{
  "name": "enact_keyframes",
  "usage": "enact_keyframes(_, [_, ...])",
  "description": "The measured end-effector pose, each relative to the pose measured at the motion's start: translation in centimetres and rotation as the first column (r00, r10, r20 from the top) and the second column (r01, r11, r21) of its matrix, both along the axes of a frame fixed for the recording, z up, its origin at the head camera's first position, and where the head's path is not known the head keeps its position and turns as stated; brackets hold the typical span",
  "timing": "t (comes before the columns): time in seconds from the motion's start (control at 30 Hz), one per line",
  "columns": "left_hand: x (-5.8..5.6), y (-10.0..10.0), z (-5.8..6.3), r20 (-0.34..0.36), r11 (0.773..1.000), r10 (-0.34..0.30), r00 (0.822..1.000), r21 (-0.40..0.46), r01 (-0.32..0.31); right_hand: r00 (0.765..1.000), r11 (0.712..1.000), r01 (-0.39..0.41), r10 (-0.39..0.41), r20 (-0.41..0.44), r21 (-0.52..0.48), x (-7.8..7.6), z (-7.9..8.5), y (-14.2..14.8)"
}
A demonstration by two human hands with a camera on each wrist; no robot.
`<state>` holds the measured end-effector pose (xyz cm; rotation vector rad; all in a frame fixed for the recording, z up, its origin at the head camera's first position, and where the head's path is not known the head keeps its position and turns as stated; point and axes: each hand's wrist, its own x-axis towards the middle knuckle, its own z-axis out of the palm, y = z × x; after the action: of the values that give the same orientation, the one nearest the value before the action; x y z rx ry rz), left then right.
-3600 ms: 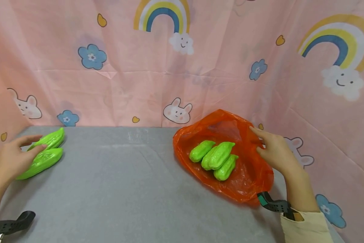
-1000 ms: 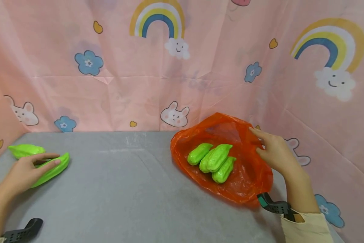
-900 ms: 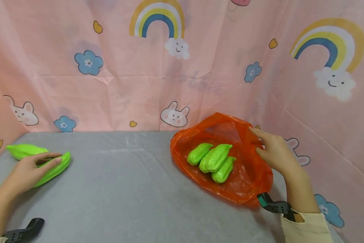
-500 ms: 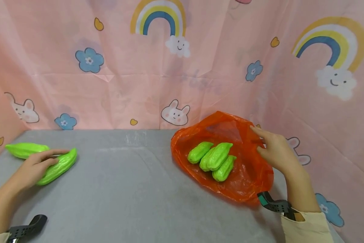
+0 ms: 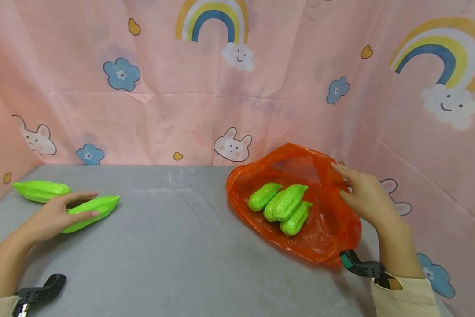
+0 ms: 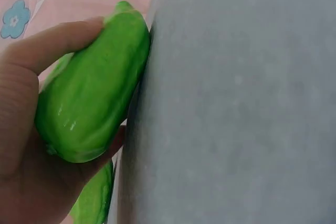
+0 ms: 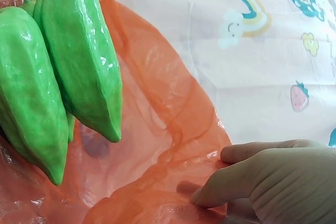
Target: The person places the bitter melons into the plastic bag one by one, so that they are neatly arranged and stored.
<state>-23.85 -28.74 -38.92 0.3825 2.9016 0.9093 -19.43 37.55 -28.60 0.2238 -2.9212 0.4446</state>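
At the left of the head view, my left hand (image 5: 55, 218) grips a shiny green gourd (image 5: 102, 206) with lengthwise ridges and a pointed tip. In the left wrist view the thumb lies along one side of this gourd (image 6: 97, 87), with fingers round the other side. A second green gourd (image 5: 41, 190) lies just behind the hand. My right hand (image 5: 366, 193) pinches the rim of a translucent red plastic bag (image 5: 328, 233), keeping its mouth spread. Several similar gourds (image 5: 286, 203) lie inside the bag, two of them overlapping.
A grey tabletop (image 5: 174, 255) stretches between the left hand and the bag. Pink cloth (image 5: 174, 119) printed with rainbows, rabbits and flowers walls in the back and sides. Each wrist wears a black camera mount (image 5: 364, 266).
My left hand has moved right with the gourd, away from the second one. Earlier it reached over both gourds lying side by side. The right hand keeps its hold on the bag.
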Motion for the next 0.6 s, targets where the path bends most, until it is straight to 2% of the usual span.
enact_keyframes(0.3, [-0.1, 1.3, 0.2, -0.017, 0.999, -0.023, 1.0, -0.039, 0.022, 1.0, 1.0, -0.011, 0.011, -0.02, 0.003, -0.1, 0.0, 0.0])
enact_keyframes(0.6, [0.0, 1.9, -0.4, 0.026, 0.993, -0.062, 0.998, 0.105, 0.059, 1.0, 1.0, -0.008, 0.008, -0.01, -0.001, 0.1, 0.0, 0.1])
